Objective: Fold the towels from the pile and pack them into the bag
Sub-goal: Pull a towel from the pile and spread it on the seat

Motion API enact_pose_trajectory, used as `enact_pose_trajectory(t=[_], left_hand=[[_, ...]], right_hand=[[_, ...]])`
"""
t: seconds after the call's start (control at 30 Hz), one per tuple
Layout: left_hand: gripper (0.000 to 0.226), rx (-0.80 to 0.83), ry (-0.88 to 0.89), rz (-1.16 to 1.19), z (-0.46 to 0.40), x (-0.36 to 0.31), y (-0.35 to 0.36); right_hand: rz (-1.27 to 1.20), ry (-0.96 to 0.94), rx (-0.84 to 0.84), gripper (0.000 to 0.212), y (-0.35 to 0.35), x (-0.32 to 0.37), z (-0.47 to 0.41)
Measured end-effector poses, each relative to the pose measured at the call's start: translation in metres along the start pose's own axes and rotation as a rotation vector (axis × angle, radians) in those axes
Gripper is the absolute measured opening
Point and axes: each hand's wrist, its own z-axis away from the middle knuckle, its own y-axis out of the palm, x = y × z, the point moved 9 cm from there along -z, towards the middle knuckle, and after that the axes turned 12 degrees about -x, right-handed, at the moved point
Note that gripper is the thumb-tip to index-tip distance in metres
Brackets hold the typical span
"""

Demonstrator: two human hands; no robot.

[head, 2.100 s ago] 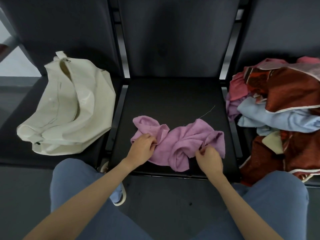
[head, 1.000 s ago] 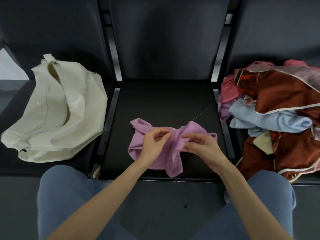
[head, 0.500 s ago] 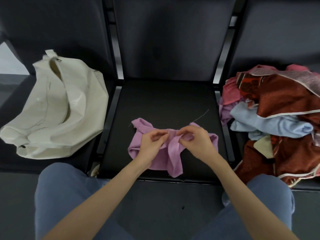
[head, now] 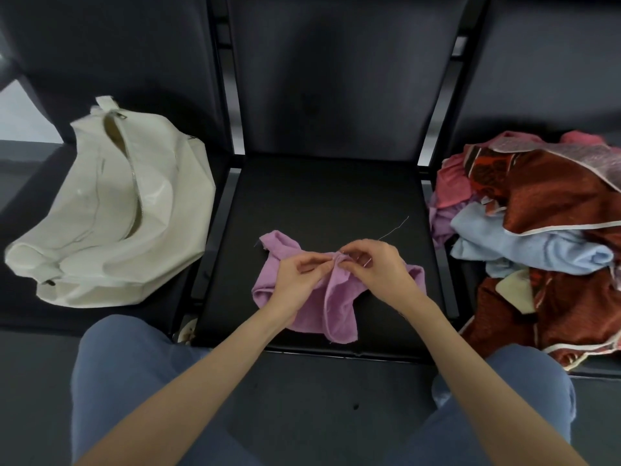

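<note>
A crumpled purple towel (head: 337, 307) lies on the middle black seat (head: 322, 196). My left hand (head: 295, 280) and my right hand (head: 376, 270) meet over its middle, and each pinches a fold of the cloth between thumb and fingers. A loose thread trails from the towel toward the back right. The cream bag (head: 111, 213) lies on the left seat with its zip open. The pile of towels (head: 537, 237), red-brown, light blue and pink, fills the right seat.
Black seat backs rise behind all three seats. Metal gaps separate the seats. My knees in blue trousers (head: 134, 381) are at the bottom, in front of the seat's edge, with dark floor between them.
Both hands came from the towel's outer ends to its middle, gathering the cloth there. In the last half second they drew closer until the fingertips nearly touch.
</note>
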Motion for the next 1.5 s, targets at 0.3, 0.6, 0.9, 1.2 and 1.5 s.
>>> enact_pose_trajectory(t=[0.3,0.6,0.9,1.2,1.5], left_hand=[[0.015,-0.069,0.466,-0.700,-0.003,0.017,-0.055],[0.010,-0.207,0.316,-0.884,0.006,0.042,-0.092],[0.015,-0.171,-0.108,-0.622,0.010,0.047,-0.093],[0.004,-0.250,0.084,-0.671,-0.014,-0.086,-0.098],[0.010,-0.522,0.445,-0.173,0.013,-0.250,-0.094]], right_hand=[[-0.084,0.086,-0.217,0.008,-0.034,-0.012,0.008],[-0.205,0.162,-0.402,0.005,-0.071,-0.017,0.017],[-0.172,0.236,-0.706,0.008,-0.123,-0.026,0.036],[-0.330,0.178,-1.080,0.006,-0.212,0.000,0.066],[-0.416,0.150,-1.343,0.012,-0.250,0.026,0.089]])
